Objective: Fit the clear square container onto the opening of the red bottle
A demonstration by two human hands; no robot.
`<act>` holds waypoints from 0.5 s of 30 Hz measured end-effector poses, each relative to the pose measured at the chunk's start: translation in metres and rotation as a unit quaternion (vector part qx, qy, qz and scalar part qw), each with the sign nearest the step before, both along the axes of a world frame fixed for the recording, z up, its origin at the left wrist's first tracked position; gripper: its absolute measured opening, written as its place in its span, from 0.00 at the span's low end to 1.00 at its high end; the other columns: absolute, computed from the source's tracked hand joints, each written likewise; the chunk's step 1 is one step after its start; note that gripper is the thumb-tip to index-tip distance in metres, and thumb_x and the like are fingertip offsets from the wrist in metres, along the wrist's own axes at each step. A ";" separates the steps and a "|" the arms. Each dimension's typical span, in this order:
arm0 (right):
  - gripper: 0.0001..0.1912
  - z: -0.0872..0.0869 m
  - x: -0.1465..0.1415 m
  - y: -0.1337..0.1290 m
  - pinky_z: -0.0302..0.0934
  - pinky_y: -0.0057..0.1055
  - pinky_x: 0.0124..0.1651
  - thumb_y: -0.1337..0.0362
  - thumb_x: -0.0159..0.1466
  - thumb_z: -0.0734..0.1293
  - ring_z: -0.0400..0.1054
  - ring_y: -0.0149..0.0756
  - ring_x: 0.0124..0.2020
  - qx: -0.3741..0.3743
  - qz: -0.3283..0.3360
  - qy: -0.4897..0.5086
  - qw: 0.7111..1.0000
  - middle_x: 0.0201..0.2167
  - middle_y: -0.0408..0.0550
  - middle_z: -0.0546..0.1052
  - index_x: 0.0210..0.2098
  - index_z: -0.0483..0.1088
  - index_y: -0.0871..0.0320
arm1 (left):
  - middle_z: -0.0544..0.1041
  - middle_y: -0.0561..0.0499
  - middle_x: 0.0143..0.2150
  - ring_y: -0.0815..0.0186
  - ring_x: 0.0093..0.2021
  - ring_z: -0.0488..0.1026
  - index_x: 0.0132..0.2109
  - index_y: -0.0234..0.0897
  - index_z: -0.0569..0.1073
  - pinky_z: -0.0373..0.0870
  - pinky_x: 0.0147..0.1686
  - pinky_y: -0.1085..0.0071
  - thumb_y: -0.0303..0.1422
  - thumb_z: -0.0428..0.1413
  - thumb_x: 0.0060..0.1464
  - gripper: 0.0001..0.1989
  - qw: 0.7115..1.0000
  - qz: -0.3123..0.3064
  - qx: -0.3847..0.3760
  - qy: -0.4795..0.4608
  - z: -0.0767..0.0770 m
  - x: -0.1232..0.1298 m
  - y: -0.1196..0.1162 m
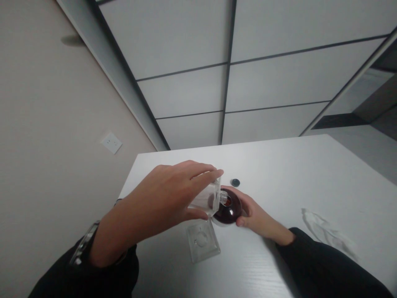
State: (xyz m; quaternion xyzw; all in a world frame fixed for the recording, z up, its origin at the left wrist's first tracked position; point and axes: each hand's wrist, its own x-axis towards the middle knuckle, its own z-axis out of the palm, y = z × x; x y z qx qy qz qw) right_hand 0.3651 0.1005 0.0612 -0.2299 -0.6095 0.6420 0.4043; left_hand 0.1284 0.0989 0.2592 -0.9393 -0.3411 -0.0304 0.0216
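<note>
my left hand [172, 190] is wrapped over a clear glass bottle [203, 199], thumb on the near side and fingers over the far side, keeping it tipped over so its threaded neck points right, into or just over the opening of a dark red-brown round vessel [231, 214]; i can't tell whether the glass touches the rim. my right hand [252, 215] curves around the right side of that vessel, thumb toward me, holding it at the white table [254, 260]. a small dark cap [235, 182] lies just beyond the vessel, a clear square glass piece [203, 244] lies nearer me, below the bottle, and a crumpled white tissue [325, 231] lies off to the right, beyond my sleeve [322, 260].
</note>
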 end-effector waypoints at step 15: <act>0.48 -0.004 0.002 0.001 0.60 0.58 0.68 0.31 0.54 0.76 0.69 0.57 0.65 0.007 -0.007 -0.015 1.000 0.64 0.56 0.75 0.66 0.69 0.48 | 0.80 0.43 0.62 0.51 0.57 0.81 0.65 0.36 0.70 0.79 0.46 0.61 0.42 0.77 0.46 0.43 1.000 -0.007 0.010 0.003 0.000 0.000 -0.001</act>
